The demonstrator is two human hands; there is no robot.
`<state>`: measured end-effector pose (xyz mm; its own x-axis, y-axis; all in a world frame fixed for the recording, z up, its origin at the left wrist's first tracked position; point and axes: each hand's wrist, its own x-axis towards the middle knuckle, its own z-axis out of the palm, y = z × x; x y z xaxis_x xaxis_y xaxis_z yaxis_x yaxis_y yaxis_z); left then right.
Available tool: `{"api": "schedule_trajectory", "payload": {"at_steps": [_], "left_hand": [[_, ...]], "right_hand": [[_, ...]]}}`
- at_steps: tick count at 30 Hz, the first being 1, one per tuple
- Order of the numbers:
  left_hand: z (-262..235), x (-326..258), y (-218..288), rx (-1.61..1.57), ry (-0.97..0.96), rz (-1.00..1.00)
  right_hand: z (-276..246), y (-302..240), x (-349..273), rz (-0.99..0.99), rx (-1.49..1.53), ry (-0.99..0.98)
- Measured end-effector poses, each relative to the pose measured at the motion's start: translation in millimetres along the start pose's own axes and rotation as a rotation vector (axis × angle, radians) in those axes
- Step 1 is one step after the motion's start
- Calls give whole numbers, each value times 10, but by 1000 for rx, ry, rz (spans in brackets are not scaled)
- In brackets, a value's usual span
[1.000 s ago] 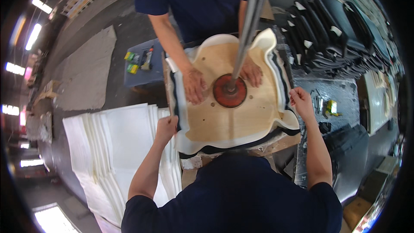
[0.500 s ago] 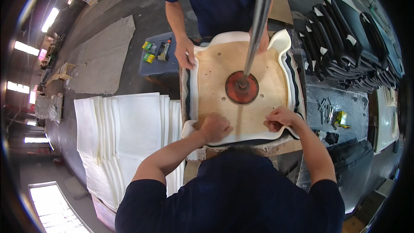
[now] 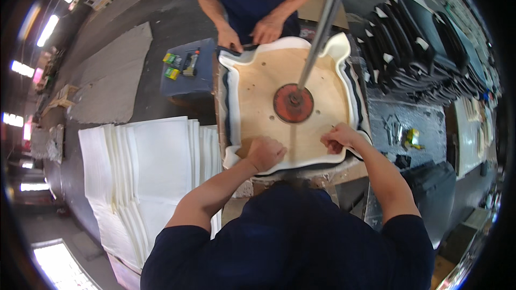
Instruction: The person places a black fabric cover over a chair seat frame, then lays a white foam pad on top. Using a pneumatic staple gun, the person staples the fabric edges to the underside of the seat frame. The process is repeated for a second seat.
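Observation:
A square wooden board (image 3: 258, 91) lies in front of me, with white foam (image 3: 235, 123) standing up around its edges and dark cover material (image 3: 226, 99) outside the foam. A metal post (image 3: 322, 32) ends in a round red plate (image 3: 293, 103) resting on the board's middle. My left hand (image 3: 266, 153) is closed over the near left part of the board, its wrist crossing the foam edge. At the near right corner, my right hand (image 3: 342, 137) is curled beside the foam. What either hand's fingers hold is hidden.
A co-worker's two hands (image 3: 248, 34) are at the far left edge of the board. Stacked white sheets (image 3: 161, 150) stand at left. A staple gun (image 3: 191, 63) and small boxes lie on a blue surface. Black padded pieces (image 3: 419, 48) and metal tools (image 3: 393, 129) are at right.
The co-worker's hand on the right has left the far side near the post and moved leftward, close to the other one. My hands keep their places; the whole view has shifted slightly.

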<state>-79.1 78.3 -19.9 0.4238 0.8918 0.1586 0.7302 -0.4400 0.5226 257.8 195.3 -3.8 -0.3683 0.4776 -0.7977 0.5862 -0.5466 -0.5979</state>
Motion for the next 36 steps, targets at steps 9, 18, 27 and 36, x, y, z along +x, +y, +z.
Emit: {"api": "schedule_trajectory", "payload": {"at_steps": [9,18,27,36], "left_hand": [[-354,-574,367,-31,-163,-76],[-667,-758,744,-190,1,-282],[-260,-1143,410,-1729,57,-1386],[-139,-1033,531,-1826,198,-1467]], "right_hand": [[929,-39,-1043,-868,-1047,451],[1034,341,-898,-1036,-861,805],[1166,294,-741,-1012,-1020,622],[1076,274,-380,-1013,-736,563]]}}
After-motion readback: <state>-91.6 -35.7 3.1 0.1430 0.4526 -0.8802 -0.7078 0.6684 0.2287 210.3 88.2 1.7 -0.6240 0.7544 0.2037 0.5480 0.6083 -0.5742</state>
